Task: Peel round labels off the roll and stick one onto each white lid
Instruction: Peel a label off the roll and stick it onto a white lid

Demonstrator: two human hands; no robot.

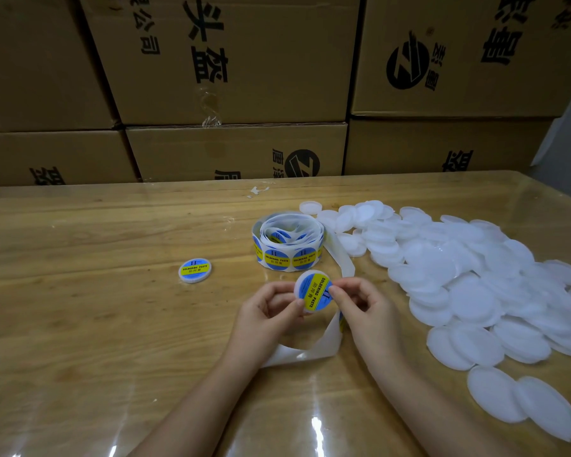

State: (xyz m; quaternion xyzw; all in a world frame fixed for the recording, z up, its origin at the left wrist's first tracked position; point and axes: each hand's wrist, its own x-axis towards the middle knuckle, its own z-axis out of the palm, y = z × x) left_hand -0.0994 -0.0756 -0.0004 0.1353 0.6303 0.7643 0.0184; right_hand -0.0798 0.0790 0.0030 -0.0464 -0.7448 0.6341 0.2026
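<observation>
A white lid (305,285) is held up between both hands above the table, with a blue and yellow round label (317,291) lying on its face. My left hand (271,311) grips the lid's left edge. My right hand (363,308) pinches the label's right side with thumb and finger. The label roll (287,245) stands just beyond the hands, and its empty backing strip (314,347) loops down under my wrists. One labelled lid (195,270) lies flat to the left. A large heap of plain white lids (475,285) covers the right side.
The wooden table (96,324) has a glossy clear cover. Stacked cardboard boxes (238,77) form a wall along its far edge. A small scrap of white film (256,191) lies near the back edge.
</observation>
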